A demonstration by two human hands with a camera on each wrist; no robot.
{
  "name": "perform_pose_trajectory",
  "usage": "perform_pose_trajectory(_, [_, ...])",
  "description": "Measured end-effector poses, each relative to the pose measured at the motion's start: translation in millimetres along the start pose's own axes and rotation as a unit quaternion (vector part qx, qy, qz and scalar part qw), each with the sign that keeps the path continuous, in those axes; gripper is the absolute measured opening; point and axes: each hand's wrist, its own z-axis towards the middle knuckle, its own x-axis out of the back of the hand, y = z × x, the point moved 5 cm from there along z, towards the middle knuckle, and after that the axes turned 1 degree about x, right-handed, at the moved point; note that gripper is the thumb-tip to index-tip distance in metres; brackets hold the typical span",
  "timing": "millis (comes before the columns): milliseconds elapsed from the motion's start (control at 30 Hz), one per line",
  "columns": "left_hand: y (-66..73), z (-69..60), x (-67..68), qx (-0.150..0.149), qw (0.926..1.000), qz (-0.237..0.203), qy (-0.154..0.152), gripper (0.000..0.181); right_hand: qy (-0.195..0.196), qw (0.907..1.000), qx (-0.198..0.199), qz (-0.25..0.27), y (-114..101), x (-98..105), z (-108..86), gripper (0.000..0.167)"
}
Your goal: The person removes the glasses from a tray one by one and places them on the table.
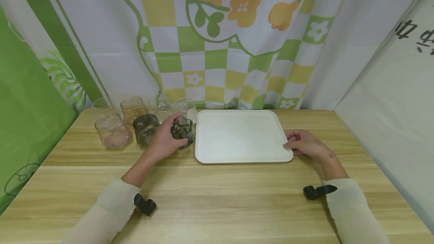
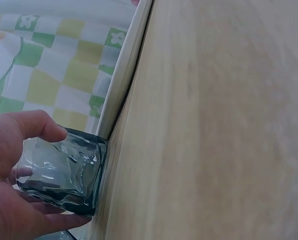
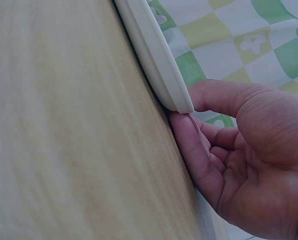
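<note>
My left hand [image 1: 167,137] grips a smoky grey glass tumbler [image 1: 183,133] just left of the white tray [image 1: 242,136]. In the left wrist view the thumb lies along one side of the tumbler [image 2: 64,167] and the fingers wrap the other; its base is at the tabletop. The tray lies flat on the table. At its right edge my right hand [image 1: 305,144] pinches the rim. From the right wrist, the thumb is on top of the tray rim [image 3: 161,65] and the index finger is at its underside.
Left of my left hand stand a dark grey glass [image 1: 145,128], a pinkish glass [image 1: 113,133] and an amber glass [image 1: 133,109]. Clear glasses [image 1: 184,105] stand behind them. A patterned curtain [image 1: 217,63] hangs along the back edge of the wooden table [image 1: 230,202].
</note>
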Motion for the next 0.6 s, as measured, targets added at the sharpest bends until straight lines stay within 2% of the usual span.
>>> perform_pose_trajectory(267, [0.2, -2.2, 1.0, -0.019, 0.9996, 0.017, -0.012, 0.086, 0.0, 1.0, -0.003, 0.0, 1.5, -0.1, 1.4, 0.04])
perform_pose_trajectory(600, [-0.6, -2.7, 2.7, -0.018, 0.9989, 0.039, -0.017, 0.087, 0.01, 0.9998, -0.012, -0.01, -2.6, -1.1, -0.8, 0.041])
